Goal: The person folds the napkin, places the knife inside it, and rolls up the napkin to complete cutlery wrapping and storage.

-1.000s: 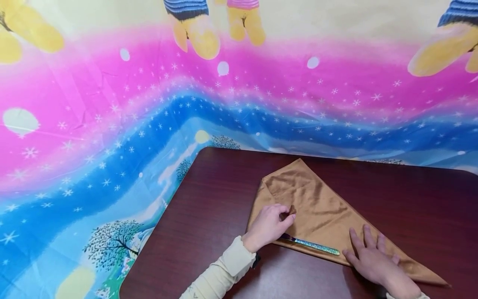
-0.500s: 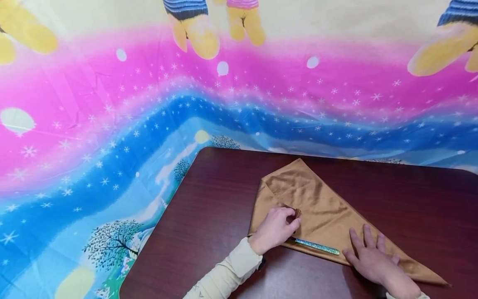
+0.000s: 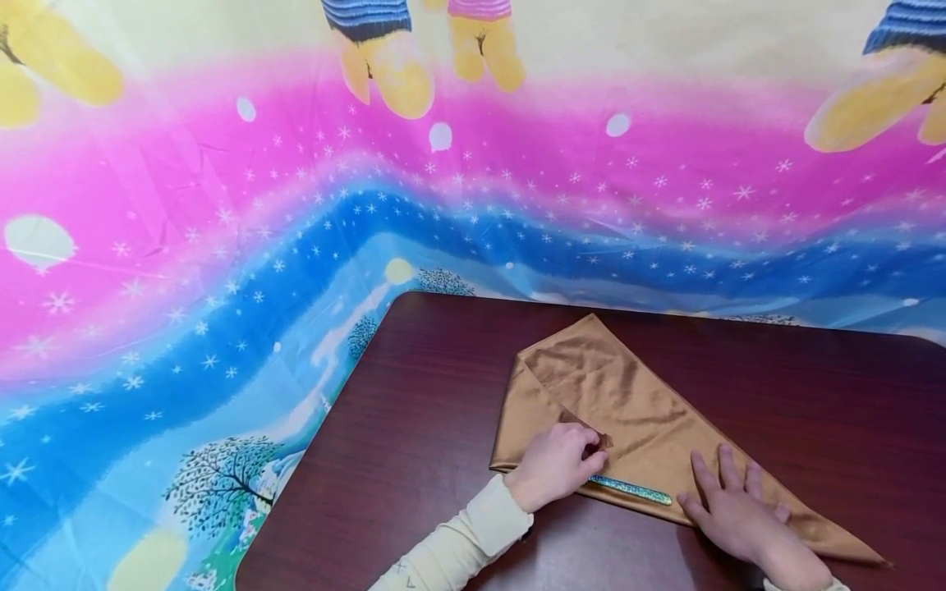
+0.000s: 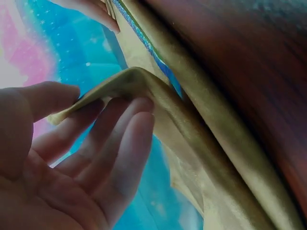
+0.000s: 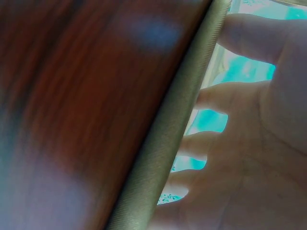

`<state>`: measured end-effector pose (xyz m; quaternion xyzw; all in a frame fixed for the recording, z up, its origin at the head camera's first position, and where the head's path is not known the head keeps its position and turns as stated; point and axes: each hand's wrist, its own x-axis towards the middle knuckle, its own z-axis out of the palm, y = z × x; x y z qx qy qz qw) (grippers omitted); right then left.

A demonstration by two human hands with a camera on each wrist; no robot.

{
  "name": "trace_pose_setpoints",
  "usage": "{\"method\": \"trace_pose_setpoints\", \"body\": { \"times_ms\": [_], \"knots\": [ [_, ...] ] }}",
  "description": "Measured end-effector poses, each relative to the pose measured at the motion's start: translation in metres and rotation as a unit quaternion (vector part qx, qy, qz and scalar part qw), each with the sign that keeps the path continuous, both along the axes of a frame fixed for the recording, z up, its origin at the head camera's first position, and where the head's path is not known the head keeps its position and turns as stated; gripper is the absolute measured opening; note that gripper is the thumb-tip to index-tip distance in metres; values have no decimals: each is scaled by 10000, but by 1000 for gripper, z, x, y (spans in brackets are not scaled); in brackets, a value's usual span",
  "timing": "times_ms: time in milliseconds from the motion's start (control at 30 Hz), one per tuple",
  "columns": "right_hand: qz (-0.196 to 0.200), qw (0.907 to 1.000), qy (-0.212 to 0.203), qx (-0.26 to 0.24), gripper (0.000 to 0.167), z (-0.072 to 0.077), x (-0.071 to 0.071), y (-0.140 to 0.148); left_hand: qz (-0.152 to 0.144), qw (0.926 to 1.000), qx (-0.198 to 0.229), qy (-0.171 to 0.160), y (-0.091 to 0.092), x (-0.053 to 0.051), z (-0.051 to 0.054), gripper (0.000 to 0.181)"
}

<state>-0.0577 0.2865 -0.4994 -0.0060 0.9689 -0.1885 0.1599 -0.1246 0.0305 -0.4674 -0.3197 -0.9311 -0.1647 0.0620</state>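
Note:
A shiny golden-brown cloth (image 3: 621,386), folded into a pointed shape, lies on the table. My left hand (image 3: 556,466) pinches a corner of it between thumb and fingers, lifting that part a little. In the left wrist view, the thumb and fingertips of the left hand (image 4: 72,163) grip the raised cloth edge (image 4: 158,96). Beneath it, along the near fold, lies a slim glittery blue-green stick (image 3: 631,488); its left end is hidden by the left hand. Fingers spread, my right hand (image 3: 739,509) rests on the cloth near its right tip.
The dark red-brown wooden table (image 3: 355,476) has rounded corners and extends around the cloth. Behind and left of it hangs a printed backdrop (image 3: 244,205) in pink, blue and white, with snowflakes and trees.
My left hand has moved right and slightly nearer, drawing the pinched corner along and covering more of the stick. The right hand stays in place.

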Motion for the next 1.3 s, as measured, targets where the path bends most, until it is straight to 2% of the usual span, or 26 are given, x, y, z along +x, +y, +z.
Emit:
{"method": "trace_pose_setpoints", "body": {
  "times_ms": [200,333,500,667,733,900,1000,1167,1300],
  "knots": [
    [1,10000,44,27,86,0,0,0,-215,9985,-397,312,3,2,-4,14],
    [-3,10000,27,15,86,0,0,0,-385,9981,-448,186,2,2,-4,11],
    [-31,10000,-5,7,87,1,0,-1,-610,9955,-719,54,1,2,-5,9],
    [-37,10000,-1,3,87,0,1,-1,-889,9919,-908,58,-2,1,-6,13],
    [-37,10000,37,4,87,0,0,-2,-958,9908,-944,154,-5,0,-5,12],
    [-47,9999,163,-20,85,0,0,-2,-765,9901,-1127,334,-21,-3,-6,14],
    [-29,9999,162,-6,85,-1,0,-1,-652,9894,-1254,324,-33,-4,-7,17],
    [-12,10000,20,-16,88,-1,0,0,-718,9874,-1323,483,-47,-5,-11,16],
    [-8,10000,-59,-53,89,0,0,0,-775,9853,-1303,782,-52,-4,-13,17]
  ]
}}
